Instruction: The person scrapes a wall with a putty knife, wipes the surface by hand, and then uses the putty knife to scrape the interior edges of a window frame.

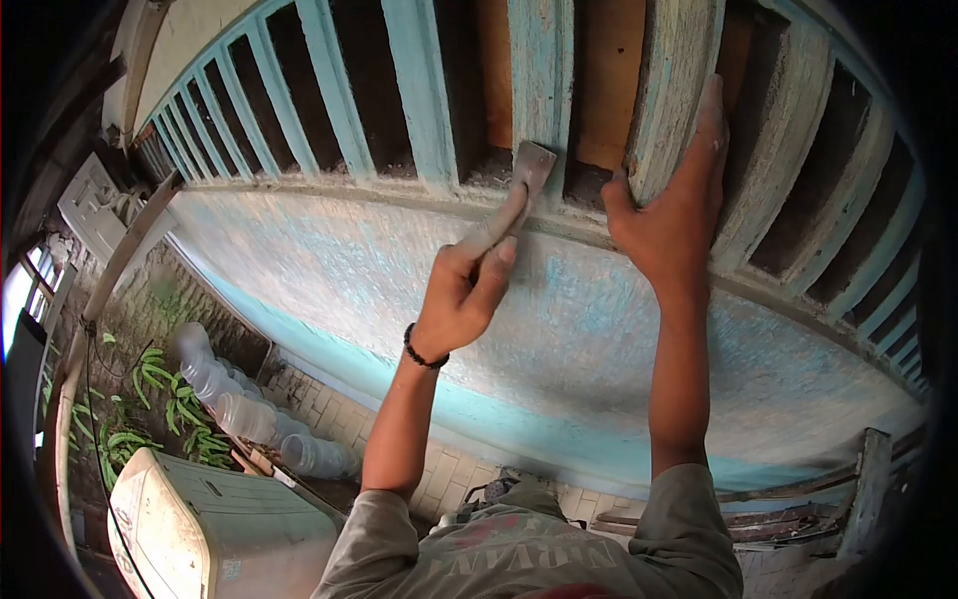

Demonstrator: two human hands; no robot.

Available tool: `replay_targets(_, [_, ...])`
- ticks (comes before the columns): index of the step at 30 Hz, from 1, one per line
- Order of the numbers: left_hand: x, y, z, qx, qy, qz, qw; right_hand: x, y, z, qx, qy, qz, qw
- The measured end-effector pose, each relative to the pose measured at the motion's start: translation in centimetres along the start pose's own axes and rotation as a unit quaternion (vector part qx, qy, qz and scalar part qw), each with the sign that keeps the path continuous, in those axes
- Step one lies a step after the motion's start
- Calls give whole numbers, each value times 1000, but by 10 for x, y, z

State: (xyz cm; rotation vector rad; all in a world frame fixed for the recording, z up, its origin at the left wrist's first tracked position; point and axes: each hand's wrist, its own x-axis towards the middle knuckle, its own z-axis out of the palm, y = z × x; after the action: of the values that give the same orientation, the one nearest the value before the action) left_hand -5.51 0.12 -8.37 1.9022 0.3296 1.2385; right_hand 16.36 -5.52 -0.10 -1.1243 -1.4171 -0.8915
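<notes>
My left hand [461, 299], with a dark beaded bracelet at the wrist, is closed around the handle of a paint scraper [537, 164]. The scraper's flat metal blade points up and lies at the foot of a worn turquoise slat [542, 75]. To the right, my right hand [671, 225] grips another slat [681, 85], whose paint is mostly worn to a pale surface. Its thumb is on the slat's left side and its fingers reach up the right side. Below both hands runs a ledge [584, 232] above a patchy wall [559, 309].
A worn white cabinet-like box [259, 519] stands at lower left. Behind it are stacked clear plastic containers [249, 414] and green plants [150, 374]. A wooden pole [125, 245] rises at left. Old boards [778, 524] lie at lower right, beside a post [866, 489].
</notes>
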Motion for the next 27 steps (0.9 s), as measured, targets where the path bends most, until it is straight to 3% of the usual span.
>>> replay_targets(6, [-26,-21,1,-91,-17,-38,995,0,1,-1,3,-1,-4,1000])
replay_targets(15, [-19,-28,-5,16,-7,-2,1000,2,-1,0,14,3,4,1000])
replay_targets(18, [-13,-43,-7,79,-28,77,993,0,0,1,9,9,3,1000])
replay_targets(24, [-24,-27,2,-81,-13,-13,997,2,-3,-2,-19,-8,-6,1000])
replay_targets(27, [-30,-33,14,-59,7,11,998,3,-2,-3,-13,-10,-10,1000])
